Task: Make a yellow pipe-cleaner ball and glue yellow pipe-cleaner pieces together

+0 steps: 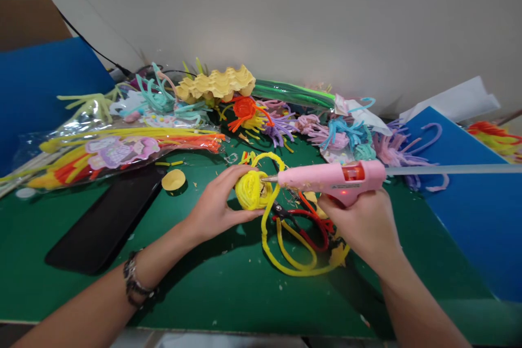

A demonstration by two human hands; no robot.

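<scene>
My left hand (218, 204) is closed around the side of a yellow fuzzy coil (249, 190), held above the green table (196, 283). From the coil a long yellow pipe cleaner (267, 244) loops down to the table. My right hand (365, 223) grips a pink glue gun (318, 175) with a red light showing and a clear glue stick (452, 169) out of its back. The gun's nozzle points left and meets the coil's right side. Red-handled scissors (312, 223) lie under the gun, between my hands.
A black phone (106, 223) and a round tan disc (173, 180) lie left. Behind are bagged pipe cleaners (118, 155), an egg-carton piece (218, 84), an orange flower (244, 107) and a green bundle (293, 92). Blue panels stand left (53, 76) and right (465, 201).
</scene>
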